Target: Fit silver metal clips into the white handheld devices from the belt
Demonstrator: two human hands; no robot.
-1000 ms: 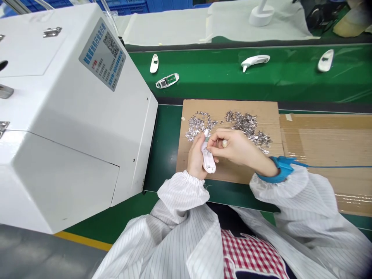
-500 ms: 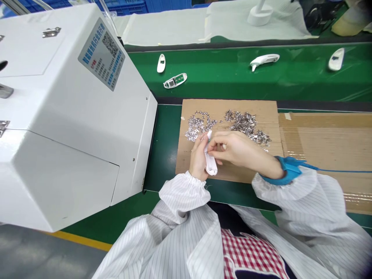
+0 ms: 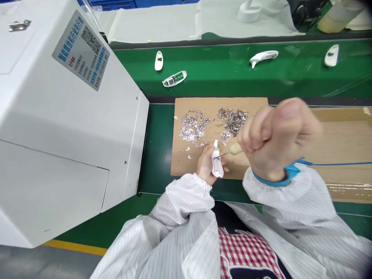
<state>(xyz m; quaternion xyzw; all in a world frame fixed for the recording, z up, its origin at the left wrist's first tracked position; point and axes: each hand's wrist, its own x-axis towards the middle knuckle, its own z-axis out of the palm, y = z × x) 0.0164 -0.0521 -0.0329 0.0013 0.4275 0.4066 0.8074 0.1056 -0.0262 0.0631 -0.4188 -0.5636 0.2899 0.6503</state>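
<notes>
My left hand (image 3: 205,164) is closed around a white plastic housing (image 3: 217,167), shaped like an ear thermometer with its narrow tip pointing away from me. My right hand (image 3: 279,133), raised and partly blurred, makes a fist around the pale yellow handle of a thin-shafted screwdriver (image 3: 235,148). The shaft slants down to the left, and its end meets the open side of the housing. Whatever lies under the shaft's end is too small to make out. Beyond my hands, small shiny metal clips (image 3: 190,130) and a darker heap of metal pieces (image 3: 236,121) lie on cardboard (image 3: 186,166).
A large white machine (image 3: 87,128) stands close on the left. Across the back runs a green conveyor belt (image 3: 215,69) carrying several white housings, one with a circuit board (image 3: 174,79). A blue wrist strap cord (image 3: 340,164) trails right from my right wrist.
My right hand has left the housing's inside and come up, now gripping the screwdriver against the housing. My left hand with the housing has shifted slightly right and nearer. The view has turned a little.
</notes>
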